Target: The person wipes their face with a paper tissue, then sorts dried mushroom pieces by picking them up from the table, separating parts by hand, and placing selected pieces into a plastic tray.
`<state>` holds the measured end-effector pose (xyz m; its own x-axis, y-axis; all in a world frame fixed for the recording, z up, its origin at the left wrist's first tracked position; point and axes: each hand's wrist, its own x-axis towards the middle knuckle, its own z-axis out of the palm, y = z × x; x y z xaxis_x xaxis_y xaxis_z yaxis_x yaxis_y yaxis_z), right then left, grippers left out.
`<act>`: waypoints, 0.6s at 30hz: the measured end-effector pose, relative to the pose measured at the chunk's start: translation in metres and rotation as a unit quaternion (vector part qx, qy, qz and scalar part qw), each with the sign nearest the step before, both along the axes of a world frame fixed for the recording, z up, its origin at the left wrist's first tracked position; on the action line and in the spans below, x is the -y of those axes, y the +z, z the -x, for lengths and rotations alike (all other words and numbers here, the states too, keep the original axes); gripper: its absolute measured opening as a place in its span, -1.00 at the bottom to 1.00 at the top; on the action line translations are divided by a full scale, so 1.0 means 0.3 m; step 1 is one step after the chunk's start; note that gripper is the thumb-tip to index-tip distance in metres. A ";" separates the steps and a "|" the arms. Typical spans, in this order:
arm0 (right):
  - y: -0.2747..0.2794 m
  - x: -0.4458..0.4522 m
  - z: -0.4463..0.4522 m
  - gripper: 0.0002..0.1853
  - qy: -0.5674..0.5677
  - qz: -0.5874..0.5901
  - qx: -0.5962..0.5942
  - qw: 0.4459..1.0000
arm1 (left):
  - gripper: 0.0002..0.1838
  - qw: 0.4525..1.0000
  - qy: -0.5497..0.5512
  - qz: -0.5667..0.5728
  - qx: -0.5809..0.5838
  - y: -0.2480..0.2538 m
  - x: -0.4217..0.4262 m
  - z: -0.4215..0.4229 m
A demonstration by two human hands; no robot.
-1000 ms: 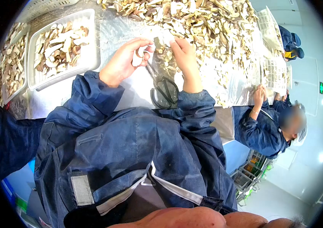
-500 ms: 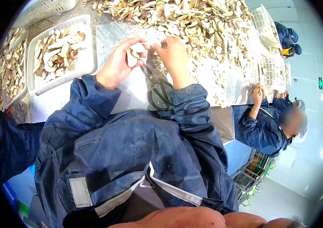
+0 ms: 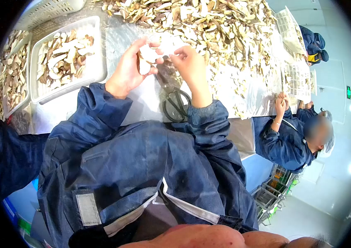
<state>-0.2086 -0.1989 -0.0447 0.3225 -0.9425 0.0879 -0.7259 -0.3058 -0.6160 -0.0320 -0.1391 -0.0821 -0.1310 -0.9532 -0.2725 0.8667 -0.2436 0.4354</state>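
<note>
My left hand point(image 3: 126, 70) is curled around a few pale mushroom slices point(image 3: 146, 58), which rest against its fingers. Just to the right, my right hand point(image 3: 191, 68) has thumb and forefinger pinched close together; whatever lies between them is too small and bright to make out. Below it, black-handled scissors point(image 3: 176, 105) lie on the table with their blades pointing away from me. A wide heap of sliced mushrooms point(image 3: 221, 33) spreads beyond both hands. Left of my left hand stands a white tray point(image 3: 102, 53) holding more mushroom slices point(image 3: 62, 58).
A second tray of slices point(image 3: 14, 82) stands at the far left, near another person's sleeve point(image 3: 12, 153). White perforated baskets point(image 3: 299, 78) line the right end of the table. A co-worker point(image 3: 287, 140) in blue works there, with others farther back.
My right hand has shifted slightly toward me and to the right. The slices in my left hand have turned and spread a little, and its fingers have moved.
</note>
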 end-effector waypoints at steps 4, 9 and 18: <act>-0.090 -0.035 0.042 -0.81 -0.008 0.044 0.003 0.999 | -0.81 0.999 0.002 0.003 0.040 -0.027 0.003 0.005; -0.028 -0.040 0.090 -0.77 -0.081 -0.155 0.264 0.949 | -0.91 0.997 -0.012 0.024 0.079 -0.018 -0.003 0.011; 0.036 -0.084 0.067 -0.82 -0.011 -0.280 0.380 0.882 | -0.77 0.974 -0.120 0.043 0.189 0.031 -0.019 0.050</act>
<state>-0.2287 -0.1738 -0.0339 0.3522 -0.9121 -0.2100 -0.0405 0.2094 -0.9770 -0.0470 -0.1333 -0.0729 -0.2595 -0.9289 -0.2642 0.5633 -0.3678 0.7399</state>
